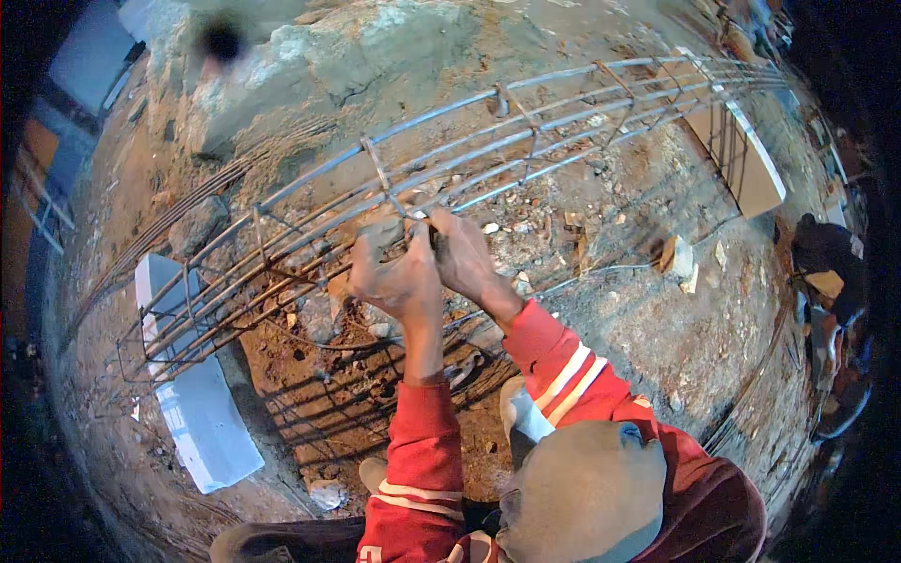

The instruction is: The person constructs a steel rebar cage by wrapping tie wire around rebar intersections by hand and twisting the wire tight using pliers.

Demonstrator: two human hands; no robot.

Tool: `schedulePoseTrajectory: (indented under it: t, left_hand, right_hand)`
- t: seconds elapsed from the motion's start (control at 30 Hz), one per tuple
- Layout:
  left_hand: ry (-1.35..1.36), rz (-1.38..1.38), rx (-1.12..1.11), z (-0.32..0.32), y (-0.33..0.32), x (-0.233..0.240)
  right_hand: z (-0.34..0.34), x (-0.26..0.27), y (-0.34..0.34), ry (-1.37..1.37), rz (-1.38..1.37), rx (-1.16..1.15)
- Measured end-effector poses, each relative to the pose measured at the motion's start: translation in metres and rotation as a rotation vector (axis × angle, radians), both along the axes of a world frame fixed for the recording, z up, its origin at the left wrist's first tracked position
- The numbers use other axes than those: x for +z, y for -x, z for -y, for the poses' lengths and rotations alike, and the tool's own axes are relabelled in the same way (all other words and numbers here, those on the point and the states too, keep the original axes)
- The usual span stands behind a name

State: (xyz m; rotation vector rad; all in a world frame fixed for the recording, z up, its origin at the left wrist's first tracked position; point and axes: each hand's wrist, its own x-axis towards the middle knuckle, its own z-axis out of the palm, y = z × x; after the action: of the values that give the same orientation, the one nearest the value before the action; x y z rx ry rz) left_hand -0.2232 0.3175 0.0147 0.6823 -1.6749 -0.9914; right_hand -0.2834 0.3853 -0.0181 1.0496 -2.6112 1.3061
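A long cage of steel reinforcing bars [479, 169], tied with square steel stirrups [378, 169], runs from lower left to upper right before me. My left hand [398, 271] is at the near side of the cage, thumb and fingers bent close together by a stirrup. Touching it, my right hand [464, 253] has its fingers curled at the same joint on the near bar. Whatever lies between the fingertips is too small and hidden to make out. Both sleeves are red with pale stripes.
The cage rests on a pale block [211, 422] at left and another block [739, 155] at upper right. Loose bars [211, 183] lie beyond it. Stones [199, 225] and rubble cover the soil. A broken block piece [679, 260] sits at right. Dark items [830, 260] lie at the far right.
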Motion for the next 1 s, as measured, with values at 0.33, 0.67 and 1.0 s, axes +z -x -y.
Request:
schedulePoseTrajectory:
  t: [0.33,0.67,1.0]
  left_hand:
    - [-0.065,-0.125,-0.095,0.004,-0.001,-0.008]
    - [-0.081,-0.004,-0.064,0.005,-0.019,0.003]
    - [-0.665,-0.101,-0.301,0.015,-0.025,-0.003]
  right_hand:
    - [-0.034,0.042,-0.023,-0.374,-0.482,-0.234]
    - [-0.031,0.057,-0.026,-0.403,-0.28,-0.005]
    - [-0.032,0.02,-0.06,0.041,0.801,0.086]
